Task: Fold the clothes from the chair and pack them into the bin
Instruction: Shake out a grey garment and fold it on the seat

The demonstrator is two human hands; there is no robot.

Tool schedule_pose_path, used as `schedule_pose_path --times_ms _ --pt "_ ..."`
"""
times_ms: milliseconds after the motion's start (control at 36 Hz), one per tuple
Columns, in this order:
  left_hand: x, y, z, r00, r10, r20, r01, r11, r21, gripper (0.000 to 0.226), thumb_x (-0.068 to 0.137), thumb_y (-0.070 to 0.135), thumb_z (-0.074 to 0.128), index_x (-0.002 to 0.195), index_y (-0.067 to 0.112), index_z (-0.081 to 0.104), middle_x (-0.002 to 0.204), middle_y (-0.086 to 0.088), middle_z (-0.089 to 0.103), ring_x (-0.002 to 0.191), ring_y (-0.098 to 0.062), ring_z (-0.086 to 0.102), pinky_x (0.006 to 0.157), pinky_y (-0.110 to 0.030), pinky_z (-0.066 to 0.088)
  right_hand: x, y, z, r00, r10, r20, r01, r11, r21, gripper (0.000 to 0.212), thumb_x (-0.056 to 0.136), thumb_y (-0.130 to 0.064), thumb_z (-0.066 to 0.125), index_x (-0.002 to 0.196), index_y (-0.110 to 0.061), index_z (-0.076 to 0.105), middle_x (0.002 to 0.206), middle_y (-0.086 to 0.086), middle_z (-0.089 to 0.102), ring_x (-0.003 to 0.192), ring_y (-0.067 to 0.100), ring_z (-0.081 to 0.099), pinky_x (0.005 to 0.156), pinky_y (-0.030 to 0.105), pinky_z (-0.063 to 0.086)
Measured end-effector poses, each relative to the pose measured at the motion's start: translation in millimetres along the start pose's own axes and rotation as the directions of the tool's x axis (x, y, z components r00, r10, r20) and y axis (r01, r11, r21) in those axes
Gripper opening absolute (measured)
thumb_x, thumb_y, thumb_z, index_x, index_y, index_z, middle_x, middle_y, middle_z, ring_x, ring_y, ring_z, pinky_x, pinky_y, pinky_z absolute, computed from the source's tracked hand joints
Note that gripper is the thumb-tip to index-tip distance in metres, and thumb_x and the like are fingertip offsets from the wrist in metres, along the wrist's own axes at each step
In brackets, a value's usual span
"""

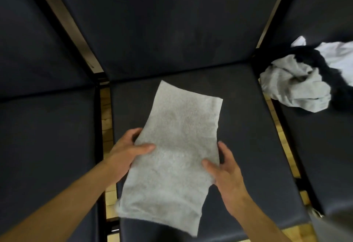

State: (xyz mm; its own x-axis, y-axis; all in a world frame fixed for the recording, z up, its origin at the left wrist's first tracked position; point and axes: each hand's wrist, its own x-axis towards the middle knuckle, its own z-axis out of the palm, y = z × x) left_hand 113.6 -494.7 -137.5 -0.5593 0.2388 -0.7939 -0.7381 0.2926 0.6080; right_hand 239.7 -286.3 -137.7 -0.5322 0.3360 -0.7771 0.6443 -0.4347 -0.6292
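Head view: we're mid-fold. Left hand and right hand each pinch a side edge of the grey cloth, thumbs on top, over the middle chair seat. Unfolded pile sits right of it. Next fold needs edges aligned. Bin not visible.

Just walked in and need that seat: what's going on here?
A person is folding laundry. Both hands, left hand and right hand, grip the side edges of a grey cloth, already narrowed into a long strip lying over the middle seat. A pile of unfolded grey, black and white clothes waits on the next seat to the right. No bin is in view.
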Motion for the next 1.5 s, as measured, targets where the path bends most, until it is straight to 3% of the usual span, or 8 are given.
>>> schedule_pose_path --times_ms 56,250,444,556,722,944,1222,1500 --pt "-16.0 19.5 -1.2 0.997 0.08 0.012 -0.079 0.996 -0.029 0.084 0.054 0.02 0.09 0.124 0.032 0.047 0.107 -0.002 0.069 0.09 -0.019 0.07 0.07 -0.033 0.058 -13.7 -19.7 -3.1 0.996 -0.076 0.043 0.076 0.997 0.003 0.075 0.084 -0.002 0.066 0.136 -0.045 0.033 0.112 -0.005 0.068 0.096 0.016 0.069 0.082 0.035 0.057" --pt "-94.1 129.3 5.1 0.929 0.362 0.078 -0.369 0.917 0.148 0.017 0.075 0.01 0.074 0.082 0.025 0.076 0.085 0.001 0.072 0.082 -0.015 0.068 0.075 -0.029 0.055 -94.7 -135.5 -7.6 0.947 -0.318 0.052 0.321 0.911 -0.259 0.016 0.085 -0.012 0.068 0.089 -0.025 0.074 0.089 -0.005 0.074 0.087 0.013 0.068 0.077 0.032 0.054" --pt "-262.3 294.0 21.8 0.759 0.635 0.145 -0.65 0.724 0.231 0.019 0.082 0.004 0.069 0.095 0.017 0.072 0.095 0.0 0.071 0.089 -0.016 0.067 0.079 -0.028 0.055 -259.9 -312.2 -21.6 0.834 -0.541 0.108 0.538 0.756 -0.373 0.016 0.083 -0.02 0.07 0.099 -0.022 0.07 0.093 0.002 0.072 0.085 0.015 0.069 0.073 0.024 0.057" --pt "-366.0 378.9 32.4 0.595 0.777 0.207 -0.799 0.546 0.251 0.037 0.081 0.006 0.071 0.111 0.026 0.063 0.105 0.005 0.065 0.092 -0.013 0.064 0.072 -0.017 0.052 -364.4 -403.5 -30.1 0.69 -0.719 0.086 0.678 0.6 -0.424 0.016 0.079 -0.019 0.074 0.093 -0.027 0.072 0.091 0.0 0.073 0.091 0.022 0.068 0.086 0.041 0.055" --pt "-495.2 476.2 53.1 0.409 0.887 0.217 -0.905 0.362 0.223 0.034 0.076 0.004 0.075 0.103 0.021 0.063 0.103 0.0 0.064 0.092 -0.014 0.062 0.073 -0.017 0.05 -508.1 -496.5 -46.5 0.472 -0.876 0.095 0.8 0.381 -0.464 0.021 0.083 -0.009 0.069 0.101 -0.019 0.064 0.101 0.003 0.064 0.09 0.018 0.063 0.081 0.032 0.055" --pt "-595.7 539.6 100.9 0.22 0.942 0.255 -0.966 0.174 0.191 0.032 0.072 -0.001 0.077 0.096 0.015 0.065 0.092 -0.001 0.062 0.085 -0.013 0.059 0.072 -0.019 0.053 -613.9 -550.6 -92.0 0.319 -0.948 0.001 0.84 0.282 -0.463 0.01 0.087 -0.005 0.063 0.092 -0.012 0.059 0.098 0.009 0.059 0.091 0.025 0.06 0.085 0.044 0.054" --pt "-655.5 560.4 196.8 0.111 0.933 0.342 -0.988 0.067 0.138 0.029 0.073 0.0 0.077 0.098 0.011 0.065 0.092 -0.004 0.063 0.082 -0.014 0.062 0.061 -0.018 0.052 -662.3 -559.5 -178.2 0.189 -0.968 -0.168 0.85 0.247 -0.466 0.008 0.093 -0.014 0.056 0.091 -0.012 0.063 0.096 0.005 0.063 0.091 0.02 0.059 0.083 0.039 0.053" --pt "-692.2 567.8 302.1 0.054 0.885 0.462 -0.997 0.019 0.08 0.033 0.075 -0.007 0.072 0.102 0.011 0.064 0.095 -0.004 0.059 0.083 -0.015 0.06 0.063 -0.019 0.052 -709.9 -557.6 -287.9 0.276 -0.947 -0.166 0.81 0.322 -0.491 0.037 0.076 0.008 0.07 0.109 -0.004 0.056 0.108 0.012 0.059 0.099 0.025 0.061 0.078 0.029 0.054"
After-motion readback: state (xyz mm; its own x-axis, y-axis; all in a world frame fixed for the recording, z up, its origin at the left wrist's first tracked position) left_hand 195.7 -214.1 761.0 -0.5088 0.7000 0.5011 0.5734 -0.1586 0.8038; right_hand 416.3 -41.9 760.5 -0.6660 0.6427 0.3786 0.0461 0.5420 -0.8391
